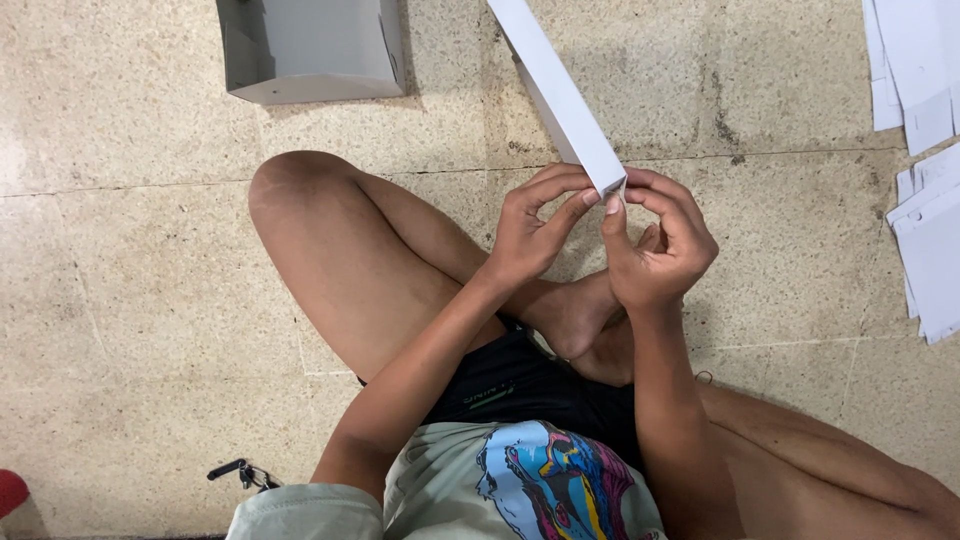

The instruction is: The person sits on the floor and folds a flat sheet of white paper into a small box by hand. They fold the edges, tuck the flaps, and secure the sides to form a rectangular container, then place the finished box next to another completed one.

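Now pinched at its near end between left hand (530,235) and right hand (655,245): long white cardboard box (560,95), slanting away from the grip over the floor (150,300). Light, stiff yet easily creased; best held by corners, not flat faces. Beyond the grip, grey carton (310,50); rightward, flat white sheets (930,200).

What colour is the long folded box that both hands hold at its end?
The long box is plain white, seen in the head view.

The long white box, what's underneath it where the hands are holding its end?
Under the long white box lies speckled stone floor. Left hand and right hand pinch its near end; below them, a crossed foot. Inside is hidden.
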